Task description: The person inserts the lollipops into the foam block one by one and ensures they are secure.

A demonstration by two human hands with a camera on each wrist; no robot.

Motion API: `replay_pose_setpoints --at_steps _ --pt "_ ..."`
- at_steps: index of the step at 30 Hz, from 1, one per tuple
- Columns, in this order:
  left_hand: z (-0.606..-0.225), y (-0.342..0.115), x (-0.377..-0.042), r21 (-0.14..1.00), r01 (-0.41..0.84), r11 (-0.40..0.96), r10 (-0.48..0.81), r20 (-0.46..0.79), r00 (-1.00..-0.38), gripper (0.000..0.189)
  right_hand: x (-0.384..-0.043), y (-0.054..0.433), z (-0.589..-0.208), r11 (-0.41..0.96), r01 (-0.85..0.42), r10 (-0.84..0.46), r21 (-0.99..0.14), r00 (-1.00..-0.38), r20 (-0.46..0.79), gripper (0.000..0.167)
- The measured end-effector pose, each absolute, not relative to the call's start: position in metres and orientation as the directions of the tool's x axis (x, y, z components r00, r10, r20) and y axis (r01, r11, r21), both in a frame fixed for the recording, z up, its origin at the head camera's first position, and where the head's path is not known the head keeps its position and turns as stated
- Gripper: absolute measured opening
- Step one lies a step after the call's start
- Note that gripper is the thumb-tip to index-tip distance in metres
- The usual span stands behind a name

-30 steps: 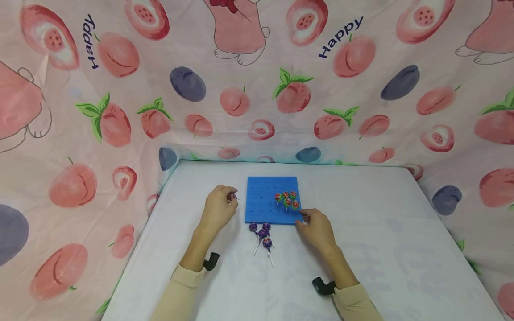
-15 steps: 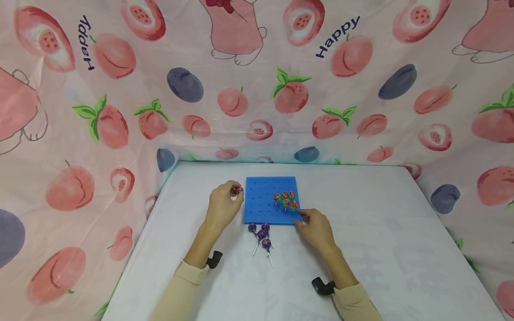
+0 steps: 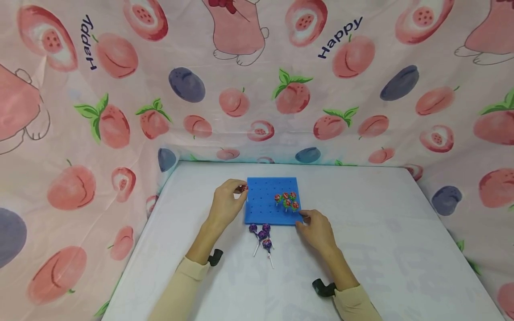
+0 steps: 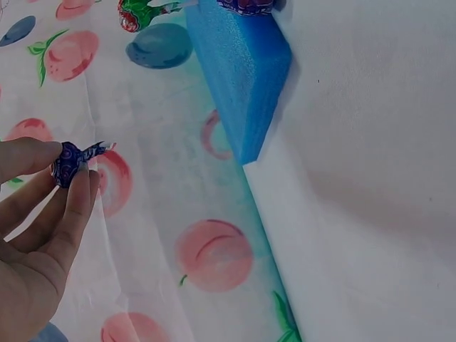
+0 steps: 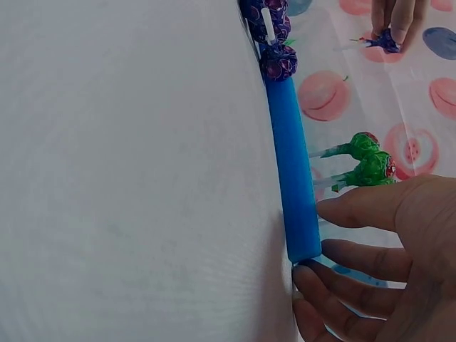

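My left hand pinches a purple-wrapped lollipop by its round head, thumb against fingertips. It is at the left edge of a blue foam board with rows of small holes, the lollipop's white stick pointing down. My right hand holds the board's near right corner; in the right wrist view its thumb and fingers bend round that corner. Several red-and-green lollipops stand upright in the right part of the board, and two show side-on as green lollipops beside the thumb.
Several purple lollipops lie in a loose bunch on the white tabletop, just in front of the board. A fruit-printed cloth hangs behind the table and along its sides. Black wrist mounts sit below the hands.
My left hand has moved rightward and slightly away, bringing the purple lollipop to the board's left edge; its stick has turned downward. The right hand stays on the corner.
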State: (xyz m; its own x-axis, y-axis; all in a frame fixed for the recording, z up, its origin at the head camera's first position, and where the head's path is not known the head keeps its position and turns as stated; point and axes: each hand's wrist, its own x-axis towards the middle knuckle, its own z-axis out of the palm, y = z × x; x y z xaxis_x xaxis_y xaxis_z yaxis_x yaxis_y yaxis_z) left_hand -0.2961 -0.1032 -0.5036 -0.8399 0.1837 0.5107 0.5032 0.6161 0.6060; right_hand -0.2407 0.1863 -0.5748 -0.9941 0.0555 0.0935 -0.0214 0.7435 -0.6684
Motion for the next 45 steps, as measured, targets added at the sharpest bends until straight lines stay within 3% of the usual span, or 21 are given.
replay_pose_setpoints --at_steps 45 --pt "-0.538 -0.089 -0.33 0.57 0.546 0.614 0.281 0.488 -0.826 0.02 -0.244 0.192 -0.58 0.732 -0.036 0.054 -0.68 -0.992 0.111 0.039"
